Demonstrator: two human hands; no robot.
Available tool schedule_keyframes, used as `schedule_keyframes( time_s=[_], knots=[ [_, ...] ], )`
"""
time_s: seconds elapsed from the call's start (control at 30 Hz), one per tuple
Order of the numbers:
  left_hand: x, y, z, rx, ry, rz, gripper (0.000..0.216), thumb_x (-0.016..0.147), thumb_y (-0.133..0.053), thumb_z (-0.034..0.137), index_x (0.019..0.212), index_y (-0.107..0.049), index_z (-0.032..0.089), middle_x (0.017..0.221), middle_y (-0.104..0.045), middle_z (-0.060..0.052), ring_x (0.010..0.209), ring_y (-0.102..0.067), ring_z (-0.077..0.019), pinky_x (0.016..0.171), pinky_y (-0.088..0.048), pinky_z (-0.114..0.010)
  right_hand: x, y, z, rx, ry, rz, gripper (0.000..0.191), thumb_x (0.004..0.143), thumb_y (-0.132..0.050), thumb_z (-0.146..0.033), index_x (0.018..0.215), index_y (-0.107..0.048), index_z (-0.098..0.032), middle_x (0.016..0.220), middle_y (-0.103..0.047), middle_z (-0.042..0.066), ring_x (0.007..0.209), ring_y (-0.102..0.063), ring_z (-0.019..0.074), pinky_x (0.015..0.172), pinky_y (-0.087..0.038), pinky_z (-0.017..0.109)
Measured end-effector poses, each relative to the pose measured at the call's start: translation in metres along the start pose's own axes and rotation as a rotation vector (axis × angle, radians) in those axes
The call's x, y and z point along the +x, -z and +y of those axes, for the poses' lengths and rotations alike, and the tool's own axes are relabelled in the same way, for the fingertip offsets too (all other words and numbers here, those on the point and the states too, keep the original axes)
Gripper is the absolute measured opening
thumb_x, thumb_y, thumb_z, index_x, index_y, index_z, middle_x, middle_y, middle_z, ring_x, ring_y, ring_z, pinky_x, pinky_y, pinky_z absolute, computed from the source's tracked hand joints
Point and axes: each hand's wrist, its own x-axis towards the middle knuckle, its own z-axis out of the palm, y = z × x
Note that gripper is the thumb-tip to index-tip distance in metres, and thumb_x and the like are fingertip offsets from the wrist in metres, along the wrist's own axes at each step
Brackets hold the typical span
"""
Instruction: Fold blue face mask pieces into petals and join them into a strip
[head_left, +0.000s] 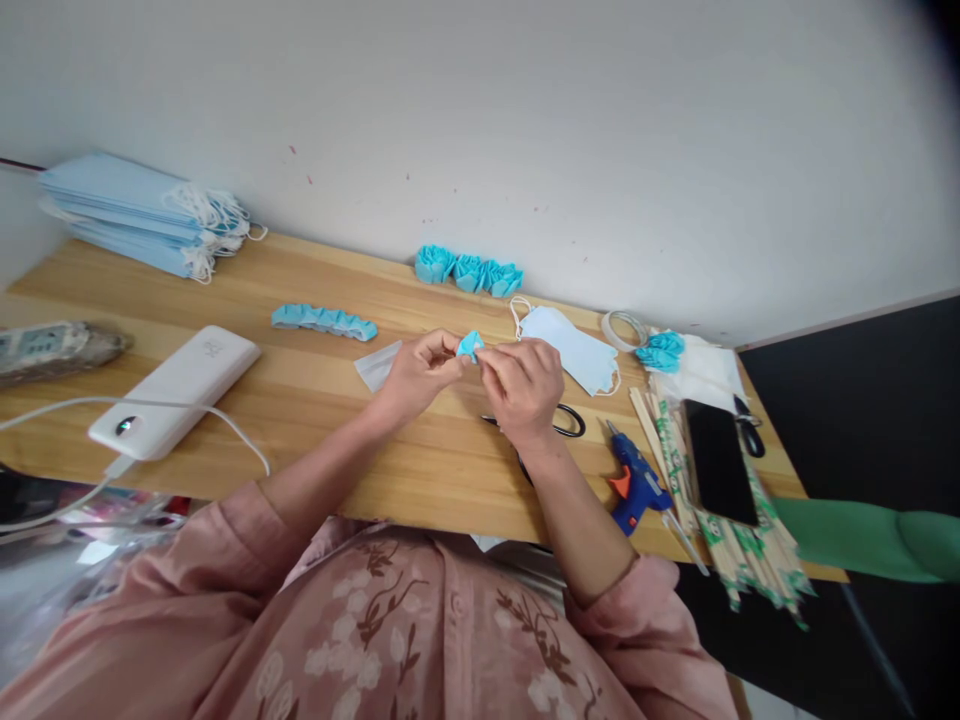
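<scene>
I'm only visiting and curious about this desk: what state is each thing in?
Left hand: pinching the blue piece
Right hand: pinching the blue piece
Blue piece: folded
Three flowers: formed, in a row
Blue strip: gathered into folds
Mask stack: piled up
Single mask: lying flat
Power bank: display lit, cable plugged in
Phone: screen dark
Glue gun: lying down; heat unclear
Scissors: partly hidden

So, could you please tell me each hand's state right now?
Left hand: closed, pinching the small blue piece.
Right hand: closed, pinching the same piece.

No lettering or numbers can be read.
</scene>
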Motion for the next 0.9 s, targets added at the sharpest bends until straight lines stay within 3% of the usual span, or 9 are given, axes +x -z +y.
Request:
schedule_keyframes(
  time_s=[0.4, 0.6, 0.67, 0.77, 0.83, 0.9],
  knots=[
    [0.003, 0.002, -0.008, 0.009, -0.036, 0.009, 0.024, 0.072, -0.075, 0.037, 0.075, -0.062, 0.017, 0.074, -0.061, 0.001, 0.07, -0.052, -0.0102, 0.071, -0.044, -0.024, 0.007, 0.002, 0.005, 0.11, 0.087, -0.01, 0.016, 0.092, -0.056, -0.015, 0.097, -0.069, -0.024, 0.087, -0.072, 0.004, 0.083, -0.061, 0.0191, 0.082, -0.044, 0.037],
    [0.004, 0.003, -0.008, -0.005, -0.015, 0.041, 0.025, 0.073, -0.075, 0.038, 0.076, -0.061, 0.017, 0.074, -0.061, 0.002, 0.07, -0.052, -0.01, 0.071, -0.043, -0.024, 0.005, 0.005, 0.006, 0.211, 0.046, -0.1, 0.032, 0.089, -0.051, -0.015, 0.115, -0.068, -0.025, 0.097, -0.071, 0.006, 0.09, -0.061, 0.0225, 0.089, -0.043, 0.043],
    [0.004, 0.004, -0.007, 0.008, 0.003, 0.058, 0.024, 0.074, -0.074, 0.037, 0.077, -0.061, 0.017, 0.074, -0.062, 0.002, 0.07, -0.052, -0.0101, 0.071, -0.042, -0.024, 0.003, 0.003, 0.007, 0.331, -0.076, -0.074, 0.038, 0.092, -0.046, -0.017, 0.126, -0.062, -0.025, 0.098, -0.071, 0.006, 0.092, -0.062, 0.0219, 0.09, -0.044, 0.042],
    [0.003, 0.004, -0.006, 0.043, 0.024, 0.054, 0.022, 0.075, -0.073, 0.036, 0.077, -0.061, 0.017, 0.073, -0.061, 0.002, 0.07, -0.051, -0.0104, 0.071, -0.042, -0.025, 0.001, -0.001, 0.008, 0.589, -0.412, -0.024, 0.036, 0.098, -0.042, -0.027, 0.13, -0.058, -0.025, 0.095, -0.071, 0.004, 0.089, -0.064, 0.0193, 0.087, -0.048, 0.038],
    [0.003, 0.005, -0.006, 0.056, 0.043, 0.037, 0.022, 0.075, -0.072, 0.036, 0.077, -0.061, 0.017, 0.072, -0.06, 0.002, 0.069, -0.05, -0.0104, 0.07, -0.041, -0.025, 0.001, -0.004, 0.01, 0.751, -0.572, -0.053, 0.03, 0.099, -0.044, -0.036, 0.119, -0.065, -0.025, 0.091, -0.071, 0.003, 0.085, -0.064, 0.018, 0.083, -0.049, 0.034],
    [0.003, 0.004, -0.004, 0.059, 0.066, 0.024, 0.022, 0.075, -0.071, 0.036, 0.076, -0.062, 0.017, 0.071, -0.058, 0.002, 0.068, -0.049, -0.01, 0.069, -0.04, -0.025, 0.001, -0.005, 0.01, 0.859, -0.631, -0.109, 0.029, 0.098, -0.047, -0.042, 0.1, -0.07, -0.024, 0.087, -0.071, 0.002, 0.084, -0.064, 0.0174, 0.082, -0.049, 0.032]
  ],
)
